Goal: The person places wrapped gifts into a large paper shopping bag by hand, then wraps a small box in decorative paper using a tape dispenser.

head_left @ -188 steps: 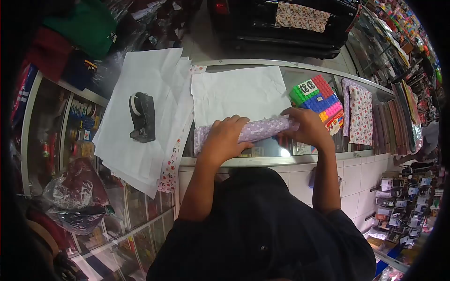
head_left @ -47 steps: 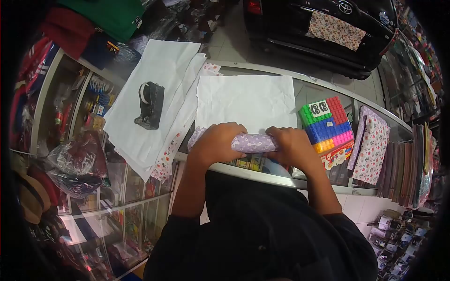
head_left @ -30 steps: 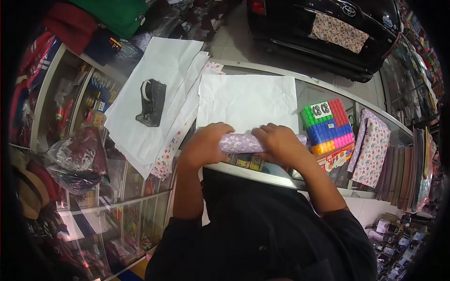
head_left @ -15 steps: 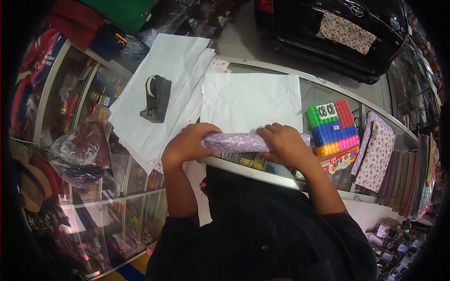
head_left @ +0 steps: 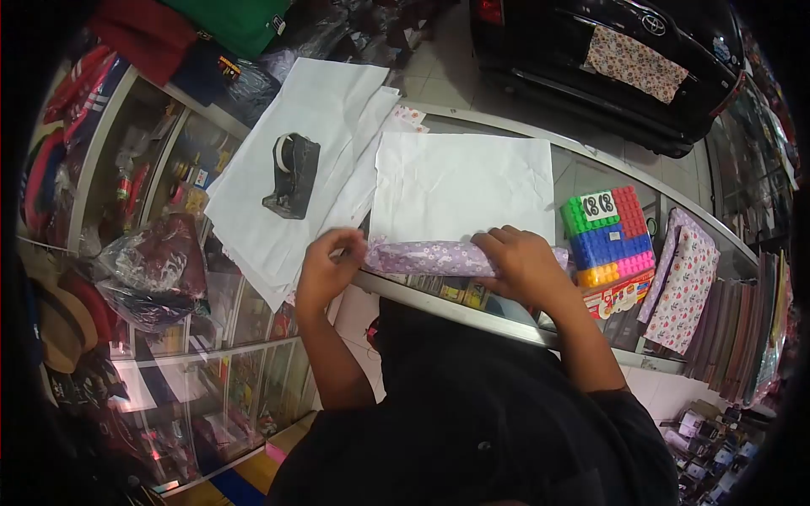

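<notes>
A long roll wrapped in purple flowered paper (head_left: 430,256) lies along the near edge of a glass counter (head_left: 582,177). My right hand (head_left: 523,263) presses down on the roll's right part. My left hand (head_left: 327,268) is at the roll's left end, its fingertips pinching the paper there. The white back of the wrapping sheet (head_left: 460,185) spreads out flat behind the roll.
A black tape dispenser (head_left: 293,175) stands on a stack of white sheets (head_left: 295,143) at the left. A colourful block toy (head_left: 607,236) and flowered paper (head_left: 683,282) lie at the right. Glass display cases stand below left; a black car (head_left: 607,59) is beyond the counter.
My left hand has slid off the top of the roll to its left end, uncovering more of the purple paper. My right hand has stayed on the right part.
</notes>
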`<state>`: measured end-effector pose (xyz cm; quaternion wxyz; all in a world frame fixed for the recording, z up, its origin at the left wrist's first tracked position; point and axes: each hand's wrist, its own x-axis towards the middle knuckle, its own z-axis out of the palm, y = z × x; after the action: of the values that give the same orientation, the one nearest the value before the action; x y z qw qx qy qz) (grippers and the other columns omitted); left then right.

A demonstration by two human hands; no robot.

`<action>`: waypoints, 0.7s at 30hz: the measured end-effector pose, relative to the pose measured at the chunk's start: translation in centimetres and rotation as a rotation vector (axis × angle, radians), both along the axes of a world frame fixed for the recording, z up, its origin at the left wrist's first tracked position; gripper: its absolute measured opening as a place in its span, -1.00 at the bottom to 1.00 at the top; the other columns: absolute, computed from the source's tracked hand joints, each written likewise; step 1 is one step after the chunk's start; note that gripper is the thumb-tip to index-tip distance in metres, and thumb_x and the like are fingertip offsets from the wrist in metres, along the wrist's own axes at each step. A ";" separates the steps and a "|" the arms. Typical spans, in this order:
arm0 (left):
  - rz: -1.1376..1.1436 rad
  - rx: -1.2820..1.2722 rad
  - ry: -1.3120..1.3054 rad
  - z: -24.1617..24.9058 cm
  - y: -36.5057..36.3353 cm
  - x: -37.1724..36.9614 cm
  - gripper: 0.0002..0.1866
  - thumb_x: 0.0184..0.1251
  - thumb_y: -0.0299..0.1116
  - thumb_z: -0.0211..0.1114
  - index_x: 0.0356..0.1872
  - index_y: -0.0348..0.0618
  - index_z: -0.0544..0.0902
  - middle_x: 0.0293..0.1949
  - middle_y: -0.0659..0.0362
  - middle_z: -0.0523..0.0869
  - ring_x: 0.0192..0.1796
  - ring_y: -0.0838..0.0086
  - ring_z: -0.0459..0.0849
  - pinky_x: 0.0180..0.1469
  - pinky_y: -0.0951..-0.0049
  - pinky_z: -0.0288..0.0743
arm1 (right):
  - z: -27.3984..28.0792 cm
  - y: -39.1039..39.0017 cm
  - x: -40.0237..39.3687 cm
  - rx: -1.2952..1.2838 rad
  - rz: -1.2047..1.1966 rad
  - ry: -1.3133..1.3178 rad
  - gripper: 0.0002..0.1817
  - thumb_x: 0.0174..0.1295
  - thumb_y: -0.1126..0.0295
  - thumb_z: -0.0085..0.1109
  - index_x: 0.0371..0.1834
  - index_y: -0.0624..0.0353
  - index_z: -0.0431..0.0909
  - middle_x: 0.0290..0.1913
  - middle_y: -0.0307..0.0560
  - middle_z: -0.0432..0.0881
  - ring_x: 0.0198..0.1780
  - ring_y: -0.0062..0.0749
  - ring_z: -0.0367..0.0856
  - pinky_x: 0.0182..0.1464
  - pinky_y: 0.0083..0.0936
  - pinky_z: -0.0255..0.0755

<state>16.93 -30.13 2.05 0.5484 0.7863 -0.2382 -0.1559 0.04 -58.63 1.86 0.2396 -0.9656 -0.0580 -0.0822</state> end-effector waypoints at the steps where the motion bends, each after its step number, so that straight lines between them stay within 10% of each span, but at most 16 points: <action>1: 0.064 0.113 0.082 -0.5 0.6 0.1 -0.64 0.38 -0.21 0.51 -0.16 -0.39 0.74 -0.26 0.20 0.74 -0.15 0.58 0.63 -0.09 0.47 0.52 | 0.0 0.0 0.0 0.000 0.004 0.001 -0.42 -0.04 0.27 0.60 0.08 0.14 0.60 -0.12 -0.07 0.70 -0.03 -0.11 0.70 -0.03 -0.20 0.59; 4: 0.124 0.138 0.037 -2.4 0.9 -0.7 -0.58 0.52 -0.12 0.39 -0.34 -0.38 0.75 -0.49 0.32 0.62 -0.30 0.68 0.47 -0.25 0.50 0.34 | -0.2 0.1 0.0 -0.010 0.004 0.006 -0.42 -0.04 0.27 0.60 0.09 0.14 0.60 -0.12 -0.07 0.70 -0.03 -0.11 0.70 -0.02 -0.19 0.58; 14: 0.396 -0.377 0.518 -3.5 -0.6 -2.2 -0.71 0.45 -0.35 0.41 0.06 -0.29 0.65 -0.37 0.31 0.68 -0.31 0.71 0.55 -0.22 0.63 0.36 | -0.1 0.1 0.1 0.034 -0.001 -0.001 -0.41 -0.06 0.29 0.61 0.08 0.15 0.59 -0.15 -0.03 0.70 -0.06 -0.07 0.70 -0.04 -0.19 0.58; 18: 0.386 -0.192 0.276 -2.9 -0.9 -1.8 -0.57 0.35 -0.45 0.46 0.20 -0.24 0.56 -0.40 0.27 0.67 -0.31 0.61 0.60 -0.20 0.54 0.44 | -0.1 0.1 0.1 0.019 0.010 -0.006 -0.41 -0.06 0.30 0.61 0.08 0.15 0.60 -0.16 -0.03 0.71 -0.06 -0.06 0.71 -0.04 -0.18 0.58; 21: 0.256 0.180 -0.619 -0.4 -1.7 -1.6 -0.39 0.18 -0.31 0.57 0.25 -0.21 0.56 0.00 -0.02 0.70 0.05 0.13 0.68 0.15 0.17 0.53 | 0.2 0.1 0.1 0.007 0.008 0.001 -0.42 -0.05 0.29 0.60 0.07 0.16 0.60 -0.16 -0.03 0.71 -0.07 -0.06 0.71 -0.06 -0.19 0.59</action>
<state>15.36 -31.85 1.61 0.3935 0.8651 -0.2781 0.1395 0.13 -58.56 2.03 0.2435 -0.9646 -0.0615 -0.0811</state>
